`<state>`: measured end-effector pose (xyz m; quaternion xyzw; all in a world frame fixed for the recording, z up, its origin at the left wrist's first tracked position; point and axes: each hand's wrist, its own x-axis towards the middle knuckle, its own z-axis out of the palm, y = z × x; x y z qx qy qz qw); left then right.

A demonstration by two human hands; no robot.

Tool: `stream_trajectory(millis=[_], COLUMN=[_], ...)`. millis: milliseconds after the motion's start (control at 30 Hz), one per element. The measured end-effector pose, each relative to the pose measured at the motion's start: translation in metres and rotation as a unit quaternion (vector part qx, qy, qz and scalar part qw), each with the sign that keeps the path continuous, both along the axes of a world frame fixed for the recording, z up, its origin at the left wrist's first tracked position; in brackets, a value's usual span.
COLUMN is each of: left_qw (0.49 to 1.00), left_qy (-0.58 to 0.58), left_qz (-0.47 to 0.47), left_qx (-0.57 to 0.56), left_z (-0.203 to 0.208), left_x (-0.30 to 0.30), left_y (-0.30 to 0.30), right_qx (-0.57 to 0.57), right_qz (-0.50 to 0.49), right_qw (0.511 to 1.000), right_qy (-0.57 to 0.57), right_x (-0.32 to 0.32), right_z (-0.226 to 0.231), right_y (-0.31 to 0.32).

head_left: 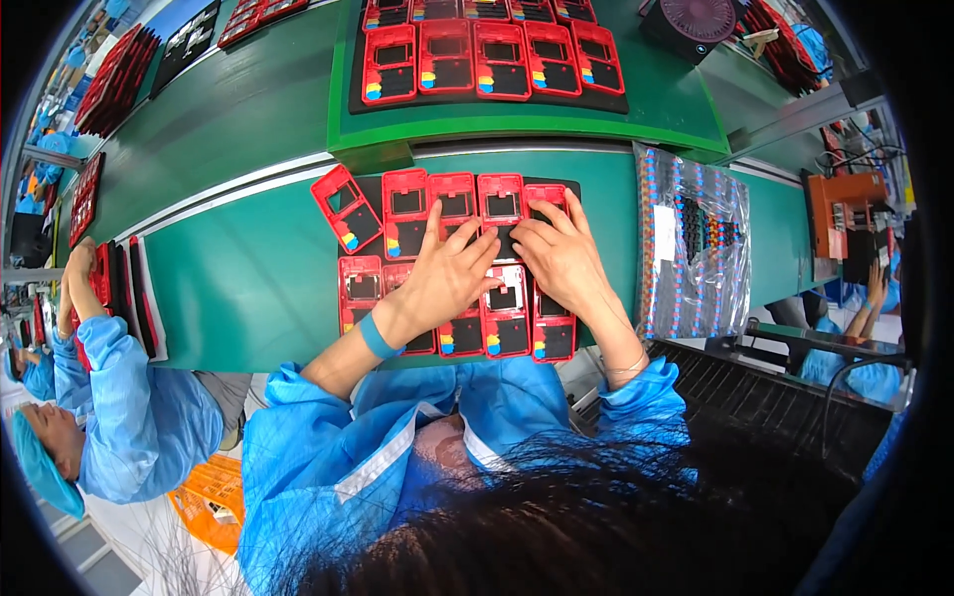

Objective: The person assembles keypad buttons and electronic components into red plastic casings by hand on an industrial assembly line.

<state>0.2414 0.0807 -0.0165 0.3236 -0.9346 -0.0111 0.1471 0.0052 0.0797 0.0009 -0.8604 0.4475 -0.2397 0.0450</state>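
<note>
Red plastic casings with black windows and blue-yellow patches stand in two rows on a black mat before me. My left hand lies over the middle casings with its fingers spread, its index finger reaching onto a red casing in the far row. Over the far row's right end, my right hand rests with fingers apart on another red casing. Between the hands is a casing with a pale-framed window. One casing sits tilted at the far left corner. My hands partly cover several casings.
Beyond, a raised green shelf bears more red casings on a black tray. A clear plastic bag of colourful strips lies to the right. A black fan stands at the back right. At left, a co-worker in blue handles stacked parts.
</note>
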Motion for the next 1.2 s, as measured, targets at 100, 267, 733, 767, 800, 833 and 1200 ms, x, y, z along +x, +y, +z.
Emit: stream_trajectory(millis=[100, 267, 733, 767, 800, 833, 1200], left_qw=[1.000, 0.997, 0.998, 0.998, 0.998, 0.997, 0.999], left_qy=[-0.013, -0.066, 0.022, 0.015, 0.013, 0.013, 0.002], left_qz=[0.007, 0.020, 0.040, 0.045, 0.046, 0.048, 0.035], left_qx=[0.001, -0.038, 0.034, 0.049, 0.051, 0.052, 0.010], left_z=[0.005, 0.005, 0.007, 0.007, 0.008, 0.008, 0.008], left_x=[-0.001, -0.005, 0.060, 0.059, 0.059, 0.059, 0.076], left_y=[-0.001, 0.000, 0.003, 0.004, 0.004, 0.003, 0.007], right_qx=[-0.019, -0.044, 0.043, 0.043, 0.006, -0.030, -0.007], right_qz=[0.006, 0.006, 0.081, 0.082, 0.096, 0.110, 0.137], right_qw=[1.000, 0.996, 0.996, 0.996, 0.995, 0.993, 0.988], right_qy=[0.013, 0.077, -0.015, -0.016, -0.025, -0.034, 0.064], right_x=[0.004, 0.016, 0.024, 0.029, 0.036, 0.042, 0.057], right_z=[0.004, 0.005, -0.002, 0.002, 0.007, 0.009, 0.013], right_y=[0.005, 0.001, -0.004, -0.005, -0.008, -0.011, -0.028])
